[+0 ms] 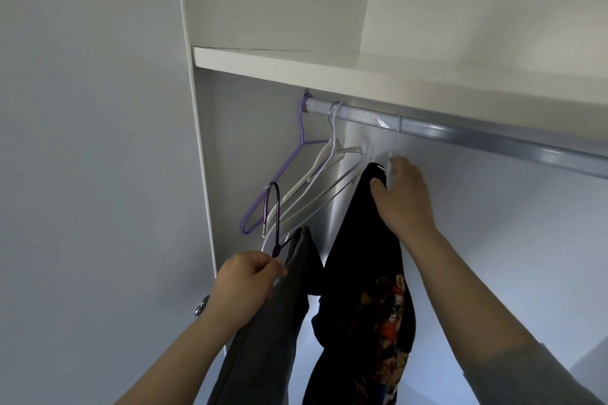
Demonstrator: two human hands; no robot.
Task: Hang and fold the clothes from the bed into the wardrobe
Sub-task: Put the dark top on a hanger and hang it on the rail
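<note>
Hanging step in hand. Black garment [358, 256], centre frame, is gripped at its top by the right hand [403, 194] just under the rail [460, 135]; its pale hook looks to be over the rail already. Grey garment [283, 322] on a dark hanger [278, 217] is pinched by the left hand [245, 276], lower centre-left, not yet hung. Next: dark hook to be lifted onto the rail, clear of the empty hangers [324, 158] at left.

Hangers [320, 160] at left; rail [493, 141] rightward seemingly free.
</note>
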